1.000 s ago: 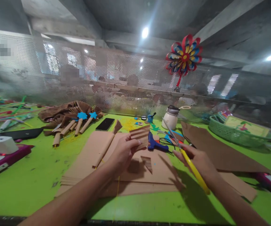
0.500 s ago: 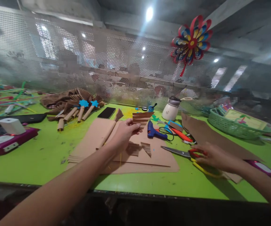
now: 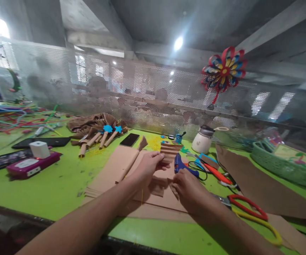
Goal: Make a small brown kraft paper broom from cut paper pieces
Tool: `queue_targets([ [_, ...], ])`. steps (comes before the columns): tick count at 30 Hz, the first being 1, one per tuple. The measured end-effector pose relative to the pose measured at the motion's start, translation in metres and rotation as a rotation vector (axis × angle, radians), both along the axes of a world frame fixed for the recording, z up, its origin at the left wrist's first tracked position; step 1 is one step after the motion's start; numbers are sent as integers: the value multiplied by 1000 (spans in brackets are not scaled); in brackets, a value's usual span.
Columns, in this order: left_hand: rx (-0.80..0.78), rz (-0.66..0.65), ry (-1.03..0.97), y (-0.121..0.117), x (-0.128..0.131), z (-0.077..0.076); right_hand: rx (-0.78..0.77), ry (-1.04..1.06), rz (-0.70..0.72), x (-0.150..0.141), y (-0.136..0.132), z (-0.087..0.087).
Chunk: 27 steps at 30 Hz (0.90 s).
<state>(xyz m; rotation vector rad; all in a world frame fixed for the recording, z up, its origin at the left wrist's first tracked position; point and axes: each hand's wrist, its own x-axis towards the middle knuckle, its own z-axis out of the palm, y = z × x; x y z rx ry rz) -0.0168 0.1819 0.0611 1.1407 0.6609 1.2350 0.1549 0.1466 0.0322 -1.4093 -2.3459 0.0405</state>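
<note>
My left hand pinches a small pleated piece of brown striped paper above a stack of brown paper sheets. My right hand is low over the stack, its fingers closed on a small brown paper scrap. Another paper scrap lies just left of it. Directly beyond my right hand rests a blue glue gun. Scissors with red and yellow handles lie beside my right forearm, their blades partly hidden. A rolled paper stick with a frayed end lies on the stack.
Finished paper brooms with blue cutouts lie at left, near a phone. A purple power bank carries a white adapter. At right are a white jar, an orange-handled cutter, a brown sheet and a green basket.
My right hand has left the scissors, now lying on the table, and moved left to the paper scrap. My left hand still holds the pleated paper. The camera view has shifted.
</note>
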Motion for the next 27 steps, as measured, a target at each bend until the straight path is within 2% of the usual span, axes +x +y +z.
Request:
queue_targets([
  [3,11,-24,-5,1,-1,-1,-29,65,-44,10,0,1],
  [5,13,-18,5,1,-2,0,-85,106,-32,19,-3,14],
  [6,7,-12,13,0,-2,0,-161,130,14,25,-5,24],
  [9,-16,17,46,-1,-3,3,-445,225,310,37,-18,55],
  [12,-14,38,93,-1,-3,5,-640,259,559,36,-35,72],
  [15,-4,40,126,-1,-2,5,-693,178,641,23,-51,68],
  [18,17,41,129,0,0,4,-648,122,670,14,-59,60],
  [20,22,64,135,0,1,5,-620,111,683,14,-61,58],
  [24,-15,73,145,0,3,6,-652,166,802,14,-63,56],
  [25,-21,71,149,0,4,6,-650,187,802,13,-63,55],
  [27,-18,61,157,-2,4,5,-572,252,706,12,-61,53],
])
